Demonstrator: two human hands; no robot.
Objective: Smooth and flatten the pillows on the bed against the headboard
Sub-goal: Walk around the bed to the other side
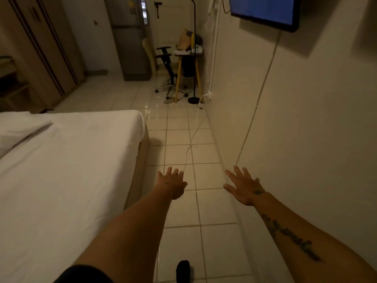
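The bed (67,170) with a white sheet fills the left side of the head view. A white pillow or folded cover (18,127) lies at its far left edge, partly cut off. No headboard shows. My left hand (172,183) is stretched out over the tiled floor just right of the bed's side, fingers spread, holding nothing. My right hand (244,186) is held out near the wall, fingers apart and empty. Both hands are well away from the pillow.
A tiled aisle (183,201) runs between bed and right wall (306,139), with a white cable (190,148) across it. Ahead stand an office chair (169,78), a small table (188,58), a floor lamp (193,99) and a fridge (130,37). A TV (265,11) hangs on the wall.
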